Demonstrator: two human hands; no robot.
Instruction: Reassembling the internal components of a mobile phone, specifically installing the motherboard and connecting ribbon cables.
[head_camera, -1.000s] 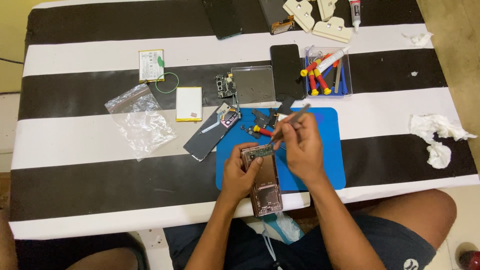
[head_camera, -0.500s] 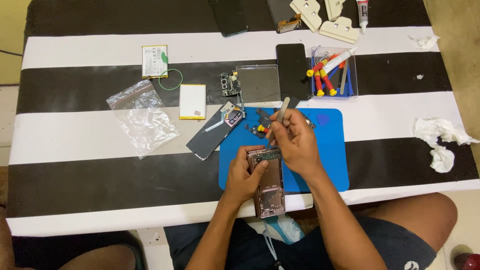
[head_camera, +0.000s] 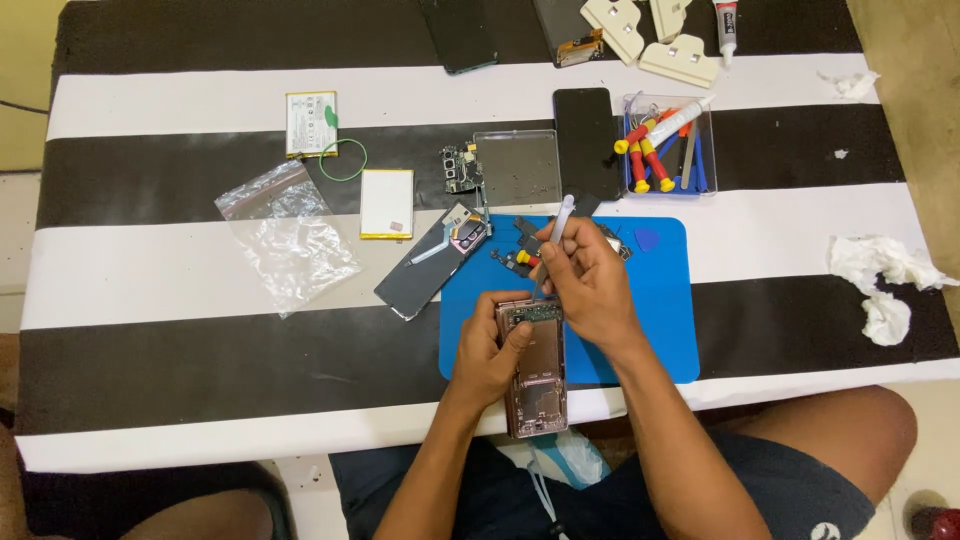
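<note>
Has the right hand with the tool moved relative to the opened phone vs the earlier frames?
Yes. The right hand has come down toward the opened phone; the tool now stands nearly upright, its tip at the phone's top edge, over the blue mat.

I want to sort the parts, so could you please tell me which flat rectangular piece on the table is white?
The white rectangular piece beside the crumpled clear plastic bag; the dark phone panel and the clear tray lie further right.

The opened phone (head_camera: 532, 365) at lower centre shows glossy pinkish metal and bare circuitry. Under it lies a matt blue rubbery mat (head_camera: 660, 300) on a smooth black-and-white striped cloth covering the table (head_camera: 180, 270). At left, a crinkled clear plastic bag (head_camera: 285, 240); at right, crumpled white tissue paper (head_camera: 885, 280).
</note>
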